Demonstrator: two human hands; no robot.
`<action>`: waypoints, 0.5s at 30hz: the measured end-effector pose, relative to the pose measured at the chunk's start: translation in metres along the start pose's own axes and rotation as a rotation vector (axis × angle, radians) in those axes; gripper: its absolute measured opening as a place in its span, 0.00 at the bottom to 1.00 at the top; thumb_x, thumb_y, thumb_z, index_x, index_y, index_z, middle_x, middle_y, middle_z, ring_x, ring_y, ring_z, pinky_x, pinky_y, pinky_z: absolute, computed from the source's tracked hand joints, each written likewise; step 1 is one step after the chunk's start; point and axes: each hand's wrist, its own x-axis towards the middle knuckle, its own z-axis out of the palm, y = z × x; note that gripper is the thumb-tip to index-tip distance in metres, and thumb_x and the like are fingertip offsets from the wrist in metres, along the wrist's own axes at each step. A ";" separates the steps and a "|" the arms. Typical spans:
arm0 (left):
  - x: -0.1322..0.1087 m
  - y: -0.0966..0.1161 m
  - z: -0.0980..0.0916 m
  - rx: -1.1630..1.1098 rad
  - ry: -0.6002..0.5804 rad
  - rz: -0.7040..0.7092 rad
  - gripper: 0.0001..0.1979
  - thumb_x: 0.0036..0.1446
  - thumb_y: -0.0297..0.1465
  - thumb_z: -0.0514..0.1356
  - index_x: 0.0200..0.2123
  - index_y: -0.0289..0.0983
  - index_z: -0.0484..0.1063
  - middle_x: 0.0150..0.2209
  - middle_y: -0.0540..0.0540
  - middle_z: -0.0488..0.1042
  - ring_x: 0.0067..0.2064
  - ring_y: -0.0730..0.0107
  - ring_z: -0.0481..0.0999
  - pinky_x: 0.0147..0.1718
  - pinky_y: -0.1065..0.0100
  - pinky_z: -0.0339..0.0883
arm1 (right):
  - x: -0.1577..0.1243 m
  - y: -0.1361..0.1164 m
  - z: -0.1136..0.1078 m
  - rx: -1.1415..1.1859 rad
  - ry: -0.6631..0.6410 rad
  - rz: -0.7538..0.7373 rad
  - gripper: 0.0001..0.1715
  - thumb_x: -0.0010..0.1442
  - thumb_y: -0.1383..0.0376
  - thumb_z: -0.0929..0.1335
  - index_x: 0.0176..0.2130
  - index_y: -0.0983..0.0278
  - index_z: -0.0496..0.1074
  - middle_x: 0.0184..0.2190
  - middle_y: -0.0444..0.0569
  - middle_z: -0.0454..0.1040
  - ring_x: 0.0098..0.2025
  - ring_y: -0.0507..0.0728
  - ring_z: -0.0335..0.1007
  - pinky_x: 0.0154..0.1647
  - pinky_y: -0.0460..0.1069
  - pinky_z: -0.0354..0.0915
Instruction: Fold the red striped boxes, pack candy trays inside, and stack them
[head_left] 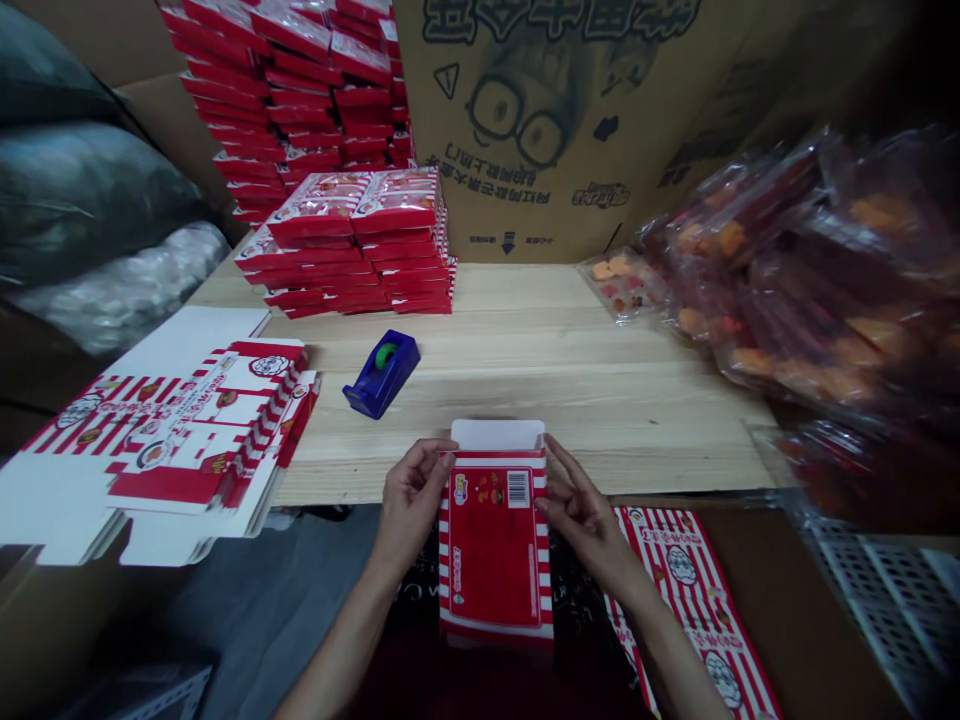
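One red-and-white carton (491, 570) was found at the near edge of the pale wooden table (510, 345), held between two hands. Whether its underside touched the table could not be determined. Its long axis ran away from the person, almost square to the table edge. The end bearing a plain white flap (498, 435) pointed toward the table; the flap stood out beyond the printed panel. The opposite end lay toward the person, in shadow.

The upper face was a broad red panel within a thin pale outline, bordered along both long sides by red and white stripes. A barcode (518, 490) was printed at the far right of the panel, a small logo at the far left, and food pictures between them. No dents were evident on that face.

The left hand (415, 495) pinched the far left corner between thumb and curled fingers. The right hand (589, 525) gripped the right edge, thumb against the side, index finger extended near the flap. A blue tape dispenser (394, 375) rested on the table, beyond the left hand and apart from the carton.
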 end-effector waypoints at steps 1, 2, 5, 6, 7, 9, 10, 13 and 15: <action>0.000 -0.002 -0.001 -0.012 0.007 -0.012 0.12 0.63 0.39 0.66 0.45 0.38 0.77 0.32 0.49 0.80 0.32 0.72 0.77 0.33 0.73 0.69 | 0.000 -0.002 0.000 -0.044 0.005 -0.023 0.38 0.66 0.59 0.73 0.69 0.43 0.59 0.63 0.46 0.75 0.64 0.61 0.72 0.67 0.62 0.65; 0.001 -0.004 -0.002 -0.024 0.006 -0.022 0.12 0.62 0.39 0.67 0.44 0.38 0.77 0.32 0.49 0.80 0.32 0.72 0.77 0.33 0.73 0.69 | 0.000 -0.004 0.001 -0.090 0.015 -0.037 0.34 0.67 0.58 0.72 0.68 0.44 0.63 0.65 0.46 0.72 0.66 0.61 0.69 0.68 0.62 0.63; -0.001 -0.009 -0.004 -0.032 -0.001 -0.030 0.12 0.61 0.39 0.67 0.44 0.38 0.77 0.32 0.49 0.80 0.32 0.70 0.77 0.34 0.72 0.69 | 0.001 -0.005 0.005 -0.161 0.080 -0.053 0.29 0.68 0.57 0.71 0.66 0.45 0.66 0.70 0.43 0.65 0.71 0.61 0.60 0.74 0.62 0.55; -0.003 -0.011 -0.005 -0.031 0.000 -0.027 0.13 0.61 0.40 0.67 0.44 0.38 0.77 0.32 0.49 0.80 0.32 0.70 0.78 0.34 0.71 0.70 | 0.002 -0.004 0.007 -0.144 0.095 -0.052 0.30 0.69 0.58 0.70 0.67 0.44 0.64 0.71 0.42 0.64 0.72 0.60 0.58 0.75 0.62 0.53; -0.005 -0.013 -0.006 -0.030 0.006 -0.026 0.13 0.61 0.40 0.67 0.44 0.38 0.77 0.32 0.49 0.80 0.33 0.69 0.78 0.35 0.70 0.70 | 0.002 -0.003 0.010 -0.112 0.100 -0.053 0.32 0.69 0.58 0.70 0.68 0.43 0.62 0.71 0.42 0.64 0.73 0.60 0.57 0.75 0.62 0.52; -0.008 -0.015 -0.008 -0.032 0.028 -0.032 0.14 0.62 0.41 0.67 0.45 0.39 0.77 0.33 0.48 0.81 0.33 0.67 0.79 0.35 0.68 0.71 | 0.003 0.000 0.014 -0.048 0.083 -0.058 0.34 0.69 0.58 0.70 0.69 0.43 0.60 0.70 0.43 0.65 0.72 0.60 0.59 0.74 0.63 0.54; -0.009 -0.015 -0.009 -0.037 0.042 -0.036 0.14 0.62 0.41 0.67 0.46 0.39 0.77 0.34 0.48 0.82 0.34 0.66 0.80 0.36 0.67 0.72 | 0.003 0.001 0.016 -0.028 0.069 -0.059 0.33 0.69 0.59 0.71 0.68 0.43 0.60 0.69 0.44 0.67 0.71 0.60 0.61 0.73 0.63 0.55; -0.012 -0.012 -0.009 -0.041 0.081 -0.033 0.15 0.62 0.41 0.67 0.47 0.39 0.76 0.37 0.46 0.83 0.37 0.64 0.81 0.37 0.67 0.73 | 0.005 -0.001 0.020 -0.019 0.048 -0.061 0.30 0.68 0.58 0.71 0.65 0.46 0.64 0.66 0.46 0.71 0.68 0.61 0.65 0.72 0.63 0.58; -0.013 -0.007 -0.006 -0.032 0.100 -0.009 0.16 0.61 0.40 0.67 0.48 0.39 0.76 0.39 0.45 0.83 0.39 0.64 0.82 0.38 0.67 0.73 | 0.006 -0.005 0.021 -0.017 0.052 -0.041 0.30 0.68 0.56 0.71 0.66 0.48 0.65 0.65 0.47 0.72 0.67 0.62 0.66 0.71 0.63 0.58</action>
